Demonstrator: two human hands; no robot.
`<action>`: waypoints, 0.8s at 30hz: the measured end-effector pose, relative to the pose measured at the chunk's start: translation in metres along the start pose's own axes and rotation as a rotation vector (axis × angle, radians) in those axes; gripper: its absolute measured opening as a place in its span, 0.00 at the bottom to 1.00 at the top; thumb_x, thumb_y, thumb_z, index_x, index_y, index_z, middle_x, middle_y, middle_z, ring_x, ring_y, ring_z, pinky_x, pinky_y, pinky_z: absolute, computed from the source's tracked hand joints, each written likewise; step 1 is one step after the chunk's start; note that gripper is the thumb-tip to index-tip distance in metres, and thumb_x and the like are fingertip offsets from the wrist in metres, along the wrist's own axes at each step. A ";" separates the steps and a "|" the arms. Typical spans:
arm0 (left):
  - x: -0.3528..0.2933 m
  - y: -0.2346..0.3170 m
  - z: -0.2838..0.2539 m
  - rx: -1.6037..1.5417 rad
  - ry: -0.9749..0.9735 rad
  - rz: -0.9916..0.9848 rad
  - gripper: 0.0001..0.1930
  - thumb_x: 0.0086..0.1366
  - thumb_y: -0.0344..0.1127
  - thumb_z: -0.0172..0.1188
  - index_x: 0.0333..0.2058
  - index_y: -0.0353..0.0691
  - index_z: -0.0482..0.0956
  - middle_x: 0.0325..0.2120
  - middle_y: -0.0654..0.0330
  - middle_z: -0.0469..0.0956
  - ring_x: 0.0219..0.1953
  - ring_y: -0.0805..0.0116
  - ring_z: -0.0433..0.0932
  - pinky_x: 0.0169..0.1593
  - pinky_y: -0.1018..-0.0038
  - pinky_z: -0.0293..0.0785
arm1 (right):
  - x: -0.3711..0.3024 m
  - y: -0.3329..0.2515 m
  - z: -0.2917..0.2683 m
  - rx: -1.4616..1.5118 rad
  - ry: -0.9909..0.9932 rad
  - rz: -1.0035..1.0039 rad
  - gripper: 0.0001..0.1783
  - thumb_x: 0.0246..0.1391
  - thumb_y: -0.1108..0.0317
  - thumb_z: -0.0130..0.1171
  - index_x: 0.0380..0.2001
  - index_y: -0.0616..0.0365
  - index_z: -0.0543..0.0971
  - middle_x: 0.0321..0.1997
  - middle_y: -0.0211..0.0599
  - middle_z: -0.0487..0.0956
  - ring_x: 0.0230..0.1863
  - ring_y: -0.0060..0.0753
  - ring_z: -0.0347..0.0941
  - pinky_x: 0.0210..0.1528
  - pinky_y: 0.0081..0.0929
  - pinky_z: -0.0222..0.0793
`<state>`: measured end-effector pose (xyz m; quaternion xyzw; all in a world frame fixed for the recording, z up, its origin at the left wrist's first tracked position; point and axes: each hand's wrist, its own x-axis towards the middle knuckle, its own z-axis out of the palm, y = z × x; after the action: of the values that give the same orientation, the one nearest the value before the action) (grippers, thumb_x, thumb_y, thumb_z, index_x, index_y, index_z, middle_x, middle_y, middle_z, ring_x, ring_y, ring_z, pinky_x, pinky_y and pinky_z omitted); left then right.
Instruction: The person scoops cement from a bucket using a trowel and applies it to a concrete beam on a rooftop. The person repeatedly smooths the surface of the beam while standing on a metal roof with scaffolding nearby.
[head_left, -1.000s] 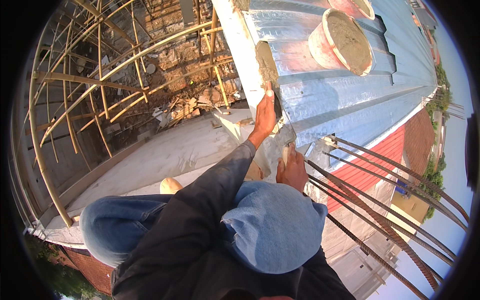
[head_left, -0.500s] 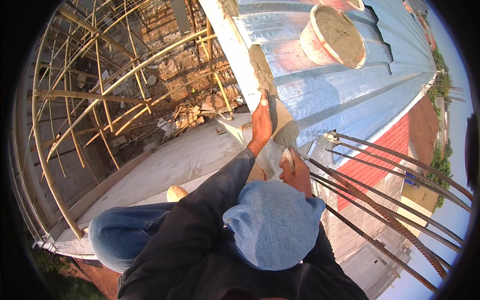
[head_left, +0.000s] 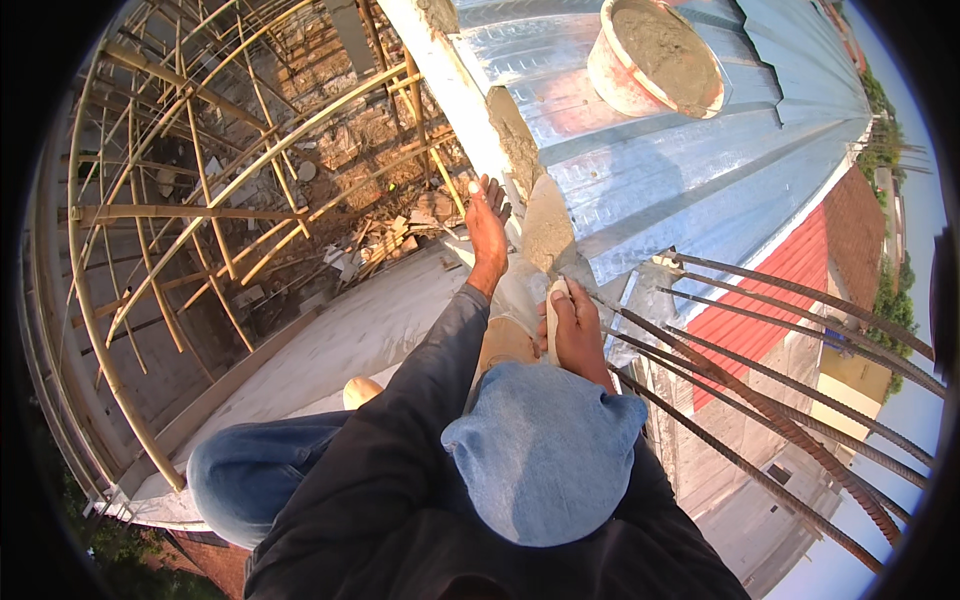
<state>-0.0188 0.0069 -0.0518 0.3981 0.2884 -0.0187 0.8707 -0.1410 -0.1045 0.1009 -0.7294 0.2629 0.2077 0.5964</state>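
Note:
My left hand (head_left: pixel 487 235) is raised beside the pale wall edge, fingers stretched out and holding nothing. My right hand (head_left: pixel 578 330) is closed round the pale handle of a trowel (head_left: pixel 552 318); its blade is hard to tell from the grey surface ahead. That smooth grey mortar surface (head_left: pixel 548 230) lies just beyond my right hand. Farther on, a rougher strip of mortar (head_left: pixel 514 135) runs along the wall top (head_left: pixel 455 85). A bucket (head_left: pixel 603 70) of wet mortar stands on the metal roofing at the far right.
Corrugated metal roofing (head_left: pixel 640 190) slopes away on the right. Several ribbed steel bars (head_left: pixel 780 360) jut out past my right arm. Bamboo scaffolding (head_left: pixel 190 215) rises at left above rubble. A concrete ledge (head_left: pixel 330 310) and my denim-clad knee (head_left: pixel 250 470) lie at left.
My left hand has come off the mortared edge and moved left, its fingers spreading. My right hand has drawn slightly back and left, turning the trowel. The view has shifted a little.

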 end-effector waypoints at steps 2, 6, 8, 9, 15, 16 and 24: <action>0.008 0.003 -0.010 0.049 0.026 -0.004 0.38 0.84 0.60 0.37 0.75 0.32 0.59 0.75 0.40 0.61 0.76 0.47 0.62 0.79 0.55 0.57 | -0.007 0.016 -0.002 0.167 0.011 -0.001 0.29 0.74 0.61 0.45 0.72 0.67 0.64 0.36 0.39 0.80 0.28 0.24 0.76 0.26 0.26 0.75; 0.033 -0.019 -0.043 0.122 0.197 -0.017 0.35 0.82 0.59 0.43 0.72 0.35 0.66 0.66 0.44 0.73 0.67 0.50 0.72 0.71 0.57 0.66 | 0.002 0.016 0.012 0.319 -0.137 0.069 0.24 0.73 0.62 0.41 0.65 0.64 0.69 0.34 0.37 0.78 0.26 0.25 0.74 0.27 0.28 0.75; 0.033 -0.022 -0.040 0.125 0.301 -0.099 0.31 0.81 0.54 0.45 0.69 0.35 0.73 0.57 0.49 0.81 0.57 0.57 0.79 0.62 0.64 0.71 | 0.019 0.017 0.020 0.259 -0.184 0.057 0.21 0.73 0.62 0.40 0.60 0.63 0.71 0.33 0.35 0.78 0.26 0.24 0.73 0.26 0.28 0.75; 0.039 -0.020 -0.049 0.235 0.308 -0.063 0.29 0.81 0.55 0.47 0.59 0.34 0.79 0.36 0.60 0.77 0.39 0.67 0.73 0.47 0.66 0.70 | 0.027 0.014 0.028 0.235 -0.210 0.055 0.19 0.73 0.62 0.40 0.56 0.63 0.72 0.32 0.34 0.77 0.25 0.23 0.72 0.25 0.28 0.74; 0.045 -0.022 -0.065 0.291 0.301 0.018 0.25 0.81 0.53 0.47 0.46 0.33 0.78 0.27 0.67 0.64 0.33 0.73 0.62 0.39 0.68 0.65 | 0.046 0.019 0.017 0.029 -0.048 0.046 0.21 0.74 0.61 0.43 0.60 0.63 0.73 0.31 0.31 0.77 0.23 0.20 0.71 0.21 0.24 0.70; 0.045 -0.022 -0.066 0.295 0.302 0.011 0.25 0.81 0.53 0.47 0.47 0.32 0.78 0.29 0.66 0.66 0.35 0.72 0.63 0.41 0.67 0.66 | 0.046 0.020 0.012 -0.015 -0.060 0.036 0.21 0.74 0.61 0.43 0.60 0.63 0.74 0.31 0.31 0.76 0.22 0.20 0.71 0.21 0.24 0.70; 0.039 -0.028 -0.062 0.389 0.220 -0.024 0.31 0.82 0.54 0.45 0.66 0.33 0.75 0.58 0.49 0.79 0.59 0.56 0.76 0.64 0.61 0.69 | 0.034 0.056 0.006 -0.284 0.180 -0.109 0.23 0.68 0.63 0.50 0.58 0.69 0.74 0.24 0.45 0.80 0.23 0.33 0.80 0.25 0.36 0.73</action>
<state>-0.0238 0.0391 -0.1225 0.5545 0.3772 -0.0409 0.7406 -0.1501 -0.1114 0.0357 -0.8351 0.2434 0.1440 0.4719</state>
